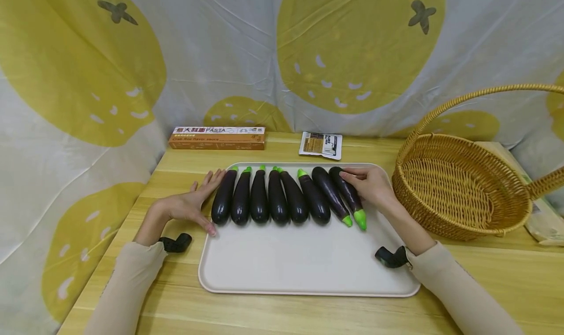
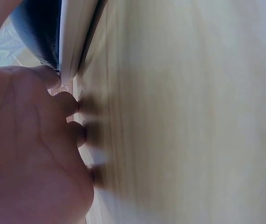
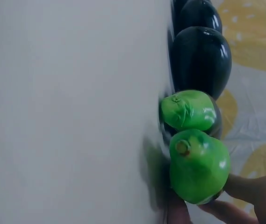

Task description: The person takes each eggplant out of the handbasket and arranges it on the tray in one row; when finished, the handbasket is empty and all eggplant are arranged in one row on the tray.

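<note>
Several dark purple eggplants [image 1: 260, 195] with green stem ends lie side by side in a row on a white tray [image 1: 308, 261]. Most stem ends point away; on the two at the right they point toward me. My right hand [image 1: 372, 183] grips the far, purple end of the rightmost eggplant [image 1: 348, 190], thumb over its top and fingers at its right side. In the right wrist view, this eggplant's green stem end [image 3: 200, 165] faces the camera. My left hand [image 1: 189, 205] has its fingers spread beside the leftmost eggplant [image 1: 224, 198], thumb over the tray's left edge.
A wicker basket [image 1: 445, 188] with a tall handle stands right of the tray. Behind the tray are a pasta box [image 1: 218, 139] and a small packet [image 1: 320, 145]. A patterned curtain [image 1: 238, 46] hangs behind the wooden table [image 1: 176, 286].
</note>
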Demonstrator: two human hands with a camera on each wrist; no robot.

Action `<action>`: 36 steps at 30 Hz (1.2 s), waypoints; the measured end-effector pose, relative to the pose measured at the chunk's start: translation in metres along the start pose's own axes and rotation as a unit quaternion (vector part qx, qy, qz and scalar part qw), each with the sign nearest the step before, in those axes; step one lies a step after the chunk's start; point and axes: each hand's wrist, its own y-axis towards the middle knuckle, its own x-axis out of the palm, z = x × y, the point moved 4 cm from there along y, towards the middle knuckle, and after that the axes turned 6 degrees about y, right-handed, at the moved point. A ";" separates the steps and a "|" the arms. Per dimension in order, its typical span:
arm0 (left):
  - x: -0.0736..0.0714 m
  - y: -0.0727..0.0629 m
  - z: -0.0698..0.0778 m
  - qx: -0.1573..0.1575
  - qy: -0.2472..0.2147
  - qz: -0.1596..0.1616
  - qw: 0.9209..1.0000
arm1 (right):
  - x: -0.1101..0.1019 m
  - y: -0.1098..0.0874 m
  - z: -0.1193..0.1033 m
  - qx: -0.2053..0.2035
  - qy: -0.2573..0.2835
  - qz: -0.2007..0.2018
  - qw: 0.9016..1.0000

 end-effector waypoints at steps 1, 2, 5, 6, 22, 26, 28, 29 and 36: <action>0.000 0.000 0.000 0.000 0.000 0.000 1.000 | 0.000 0.000 0.000 -0.002 -0.006 0.000 1.000; 0.000 0.000 0.000 0.000 0.000 0.000 1.000 | 0.000 -0.001 0.000 -0.004 -0.013 0.000 1.000; 0.000 0.000 -0.001 -0.001 0.002 0.001 1.000 | 0.000 -0.002 -0.001 -0.016 -0.028 -0.002 0.999; 0.000 -0.001 -0.001 -0.001 0.002 0.001 1.000 | 0.000 -0.002 -0.002 -0.020 -0.031 -0.002 0.999; -0.001 -0.002 -0.005 -0.003 -0.002 0.001 1.000 | 0.003 -0.002 -0.004 -0.084 0.016 -0.102 0.991; -0.001 -0.004 -0.004 -0.002 -0.006 0.001 1.000 | 0.002 -0.001 -0.004 -0.082 0.021 -0.113 0.990; -0.001 -0.004 -0.004 -0.001 -0.008 0.001 1.000 | 0.003 -0.001 -0.004 -0.078 0.023 -0.118 0.990; -0.001 -0.004 -0.004 -0.001 -0.008 0.002 1.000 | 0.003 0.000 -0.004 -0.075 0.025 -0.119 0.990; 0.001 -0.002 -0.005 -0.002 -0.003 0.005 1.000 | -0.001 0.001 -0.004 -0.061 0.035 -0.132 0.989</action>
